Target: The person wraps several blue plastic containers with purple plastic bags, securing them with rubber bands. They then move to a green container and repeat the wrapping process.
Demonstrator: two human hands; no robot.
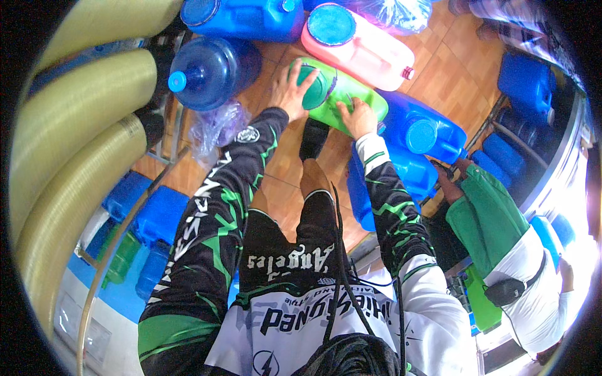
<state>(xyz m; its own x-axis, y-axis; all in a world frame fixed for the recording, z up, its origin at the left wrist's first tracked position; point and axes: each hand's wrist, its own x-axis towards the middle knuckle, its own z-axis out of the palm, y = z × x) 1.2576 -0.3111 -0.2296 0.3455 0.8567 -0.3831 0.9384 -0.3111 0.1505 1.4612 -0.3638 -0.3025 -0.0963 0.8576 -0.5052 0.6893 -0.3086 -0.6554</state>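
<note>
A bright green plastic jug [341,84] with a dark green round lid [314,88] lies before me among other containers, above the tiled floor. My left hand [290,94] lies with fingers spread over the lid and the jug's end. At the handle part of the same jug, my right hand [361,116] has its fingers curled around it. A pink jug [371,56] with a blue lid [331,24] sits against its far side. Beyond my right hand is a blue jug [400,110] with a light blue lid [421,135].
Left are a round blue water bottle [211,73], a clear plastic bag [218,127] and large yellowish cylinders [94,89]. Another blue jug [254,19] lies at the top. A person in green shorts [489,207] stands at right. More blue containers [524,84] stand along the right side.
</note>
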